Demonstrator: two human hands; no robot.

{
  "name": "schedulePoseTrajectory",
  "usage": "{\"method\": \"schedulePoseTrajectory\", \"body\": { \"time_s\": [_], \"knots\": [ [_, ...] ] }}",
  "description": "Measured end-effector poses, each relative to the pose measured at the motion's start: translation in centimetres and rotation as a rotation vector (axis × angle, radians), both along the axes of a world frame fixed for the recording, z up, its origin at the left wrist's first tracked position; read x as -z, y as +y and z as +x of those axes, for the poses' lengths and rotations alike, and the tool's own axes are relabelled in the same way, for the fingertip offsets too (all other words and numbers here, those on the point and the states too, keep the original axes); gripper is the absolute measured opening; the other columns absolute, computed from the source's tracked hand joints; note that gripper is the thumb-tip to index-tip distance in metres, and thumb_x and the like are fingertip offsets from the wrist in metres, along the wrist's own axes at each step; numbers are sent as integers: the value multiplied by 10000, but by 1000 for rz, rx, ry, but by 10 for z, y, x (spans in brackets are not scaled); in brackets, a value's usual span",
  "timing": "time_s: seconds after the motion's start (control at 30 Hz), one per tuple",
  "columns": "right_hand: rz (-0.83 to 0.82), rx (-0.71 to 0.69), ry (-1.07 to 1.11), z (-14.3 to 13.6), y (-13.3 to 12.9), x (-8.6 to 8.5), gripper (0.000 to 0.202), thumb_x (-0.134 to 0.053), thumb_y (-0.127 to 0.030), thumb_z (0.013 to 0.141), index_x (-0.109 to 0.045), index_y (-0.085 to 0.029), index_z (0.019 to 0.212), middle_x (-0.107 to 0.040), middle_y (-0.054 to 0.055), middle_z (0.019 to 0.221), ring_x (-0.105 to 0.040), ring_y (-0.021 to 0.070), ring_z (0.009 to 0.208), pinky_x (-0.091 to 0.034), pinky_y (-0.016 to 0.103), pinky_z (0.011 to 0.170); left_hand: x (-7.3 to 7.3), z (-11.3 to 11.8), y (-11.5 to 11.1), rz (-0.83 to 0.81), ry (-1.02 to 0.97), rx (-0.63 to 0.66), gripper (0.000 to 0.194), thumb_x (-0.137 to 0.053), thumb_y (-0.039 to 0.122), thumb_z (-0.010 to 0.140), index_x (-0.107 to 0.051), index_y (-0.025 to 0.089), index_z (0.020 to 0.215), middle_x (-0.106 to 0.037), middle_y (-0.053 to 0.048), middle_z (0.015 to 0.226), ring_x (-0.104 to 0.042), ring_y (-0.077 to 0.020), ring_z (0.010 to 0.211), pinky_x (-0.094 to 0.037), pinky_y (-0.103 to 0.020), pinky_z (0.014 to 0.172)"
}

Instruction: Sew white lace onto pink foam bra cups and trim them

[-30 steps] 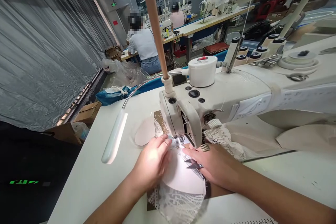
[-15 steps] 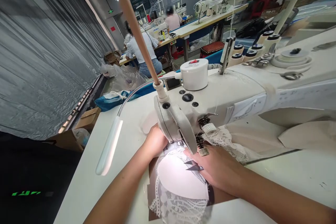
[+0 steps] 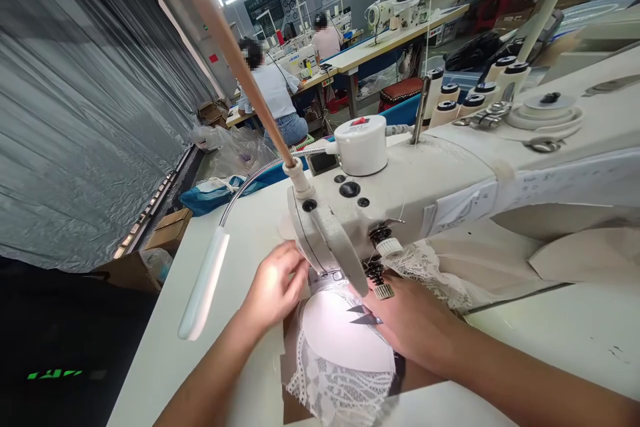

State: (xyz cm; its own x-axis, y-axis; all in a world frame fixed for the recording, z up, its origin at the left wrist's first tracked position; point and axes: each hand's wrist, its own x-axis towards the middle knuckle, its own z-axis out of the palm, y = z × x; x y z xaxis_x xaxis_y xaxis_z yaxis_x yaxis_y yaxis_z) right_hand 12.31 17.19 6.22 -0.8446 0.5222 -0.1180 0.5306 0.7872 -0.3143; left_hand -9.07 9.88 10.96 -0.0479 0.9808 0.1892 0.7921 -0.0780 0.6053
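Observation:
A white bra cup with lace trim (image 3: 345, 333) lies on the bed of the sewing machine (image 3: 330, 233), under its head, in bright lamp light. My right hand (image 3: 415, 317) is on the cup's right edge, with thread snips (image 3: 366, 317) tucked in its grip; their two dark blades point left over the cup. Left of the machine head is my left hand (image 3: 280, 280), its fingers curled and pressed together beside the needle area. Whatever those fingertips hold, if anything, cannot be made out. The machine head covers the needle and part of my right fingers.
A lamp on a bent metal neck (image 3: 205, 287) stands over the white table at left. More lace fabric (image 3: 430, 273) lies behind my right hand. Thread cones (image 3: 473, 103) stand behind the machine. Two people (image 3: 275, 90) sit at other machines farther back.
My left hand has drawn back toward me and left, out from behind the machine head, with fingers now curled. My right hand and the snips stay on the cup. The view has shifted slightly.

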Motion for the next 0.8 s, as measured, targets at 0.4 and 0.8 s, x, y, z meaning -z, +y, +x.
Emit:
{"method": "schedulePoseTrajectory", "body": {
  "time_s": [0.4,0.8],
  "knots": [
    [-1,40,-23,-4,-5,-13,405,-435,-160,823,-575,-291,1180,-625,56,942,-608,225,899,-390,296,717,26,49,-26,1,405,214,260,-416,191,904,-589,114,1082,-599,-153,1202,-556,-267,967,-510,-447,830],
    [93,19,25,-3,-3,-6,389,-489,-160,806,-616,-238,1165,-613,96,1059,-613,203,910,-453,288,746,26,41,-24,-119,430,207,502,-441,279,876,-465,66,1330,-510,-178,1316,-450,-320,1160,-409,-509,977]
  ]
}}
